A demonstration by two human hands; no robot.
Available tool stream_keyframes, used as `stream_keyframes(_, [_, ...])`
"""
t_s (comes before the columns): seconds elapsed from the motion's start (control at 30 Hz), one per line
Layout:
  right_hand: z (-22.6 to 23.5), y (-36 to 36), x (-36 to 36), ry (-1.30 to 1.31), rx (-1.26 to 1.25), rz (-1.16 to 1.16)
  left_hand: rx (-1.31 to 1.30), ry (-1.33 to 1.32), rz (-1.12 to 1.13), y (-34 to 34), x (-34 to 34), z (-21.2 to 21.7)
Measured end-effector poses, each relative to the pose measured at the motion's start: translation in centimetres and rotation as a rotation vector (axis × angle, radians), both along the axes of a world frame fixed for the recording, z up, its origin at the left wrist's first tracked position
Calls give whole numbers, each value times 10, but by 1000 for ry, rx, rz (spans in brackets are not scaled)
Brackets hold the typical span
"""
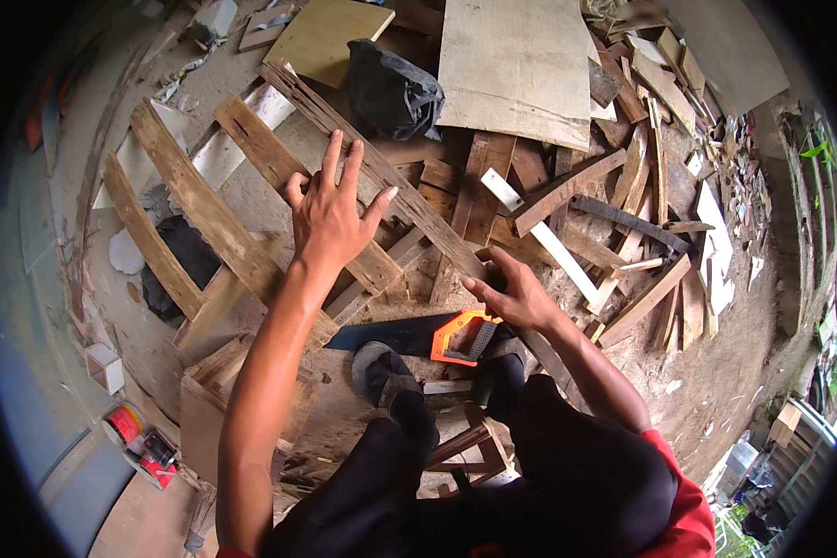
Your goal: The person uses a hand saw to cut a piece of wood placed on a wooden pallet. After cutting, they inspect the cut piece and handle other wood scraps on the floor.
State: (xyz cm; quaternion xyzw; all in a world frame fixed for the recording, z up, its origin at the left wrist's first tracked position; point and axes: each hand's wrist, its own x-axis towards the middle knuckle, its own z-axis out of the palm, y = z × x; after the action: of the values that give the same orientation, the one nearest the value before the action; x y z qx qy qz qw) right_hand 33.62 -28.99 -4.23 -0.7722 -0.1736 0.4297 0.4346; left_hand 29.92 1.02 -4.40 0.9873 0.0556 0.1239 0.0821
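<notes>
A long, narrow, weathered wooden plank (400,186) slants from the upper left down toward my right knee. My left hand (333,209) is open, fingers spread, its fingertips at the plank's edge. Lower along the same plank, my right hand (516,293) is closed around it, thumb on top. Just below that hand lies a handsaw (456,337) with an orange and black handle, its dark blade pointing left past my feet. Under my left hand a wider brown board (260,144) crosses the ground, partly hidden by the hand and forearm.
Two more boards (195,200) lie to the left, beside a black bag (177,265). Another black plastic bag (395,93) and a pale plywood sheet (516,70) are at the far side. Scrap wood (642,223) is heaped at right. Tins (139,442) stand at lower left.
</notes>
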Motion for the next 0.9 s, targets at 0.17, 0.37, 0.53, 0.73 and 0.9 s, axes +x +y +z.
stream_keyframes(0.17, [-7,22,13,92,113,-64,-25,18,-3,-2,1,2])
stream_keyframes(0.37, [-13,45,12,110,113,-117,-21,24,-9,-2,2,1])
stream_keyframes(0.53, [-15,47,12,6,144,-113,-33,41,-16,-1,0,6])
stream_keyframes(0.73, [-11,52,8,69,195,-153,-39,102,-5,0,1,9])
stream_keyframes(0.9, [-18,50,7,43,158,-143,-99,72,-9,-1,2,9])
